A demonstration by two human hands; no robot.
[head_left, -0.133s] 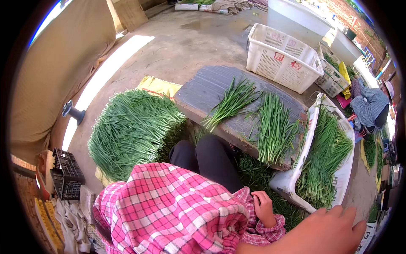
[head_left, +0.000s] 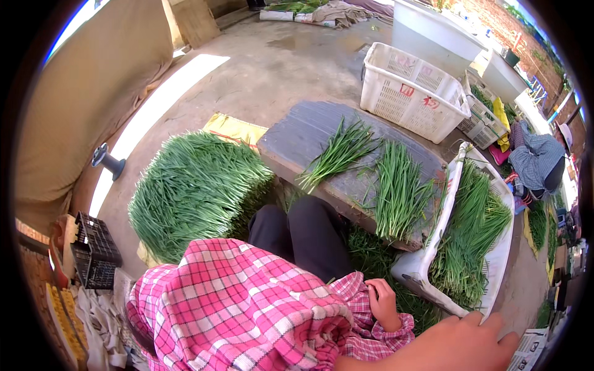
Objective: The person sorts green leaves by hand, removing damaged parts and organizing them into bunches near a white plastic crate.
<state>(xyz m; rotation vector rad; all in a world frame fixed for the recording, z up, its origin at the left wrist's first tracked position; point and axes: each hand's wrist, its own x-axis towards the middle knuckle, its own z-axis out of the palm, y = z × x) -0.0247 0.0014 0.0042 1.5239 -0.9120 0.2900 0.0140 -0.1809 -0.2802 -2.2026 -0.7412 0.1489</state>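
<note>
Beside white plastic crate, cannot tell left hand's grip; see right hand's fingers together. Cradle slender, probably bruisable green stalks mid-length.

One head-worn fisheye view; looks down and forward; plaid garment close, green bundles farther out

From my distant post, I am making out two red written characters on a white slatted crate; it is standing beyond the greens-filled bin, off to its left, and the characters are sitting side by side on the crate's near wall. Fainter reddish marks are showing inside its far wall, too pale for reading. Nearer me than the bin, to its right, a whitish sheet is carrying print-like grey markings, blurring past legibility.
</note>
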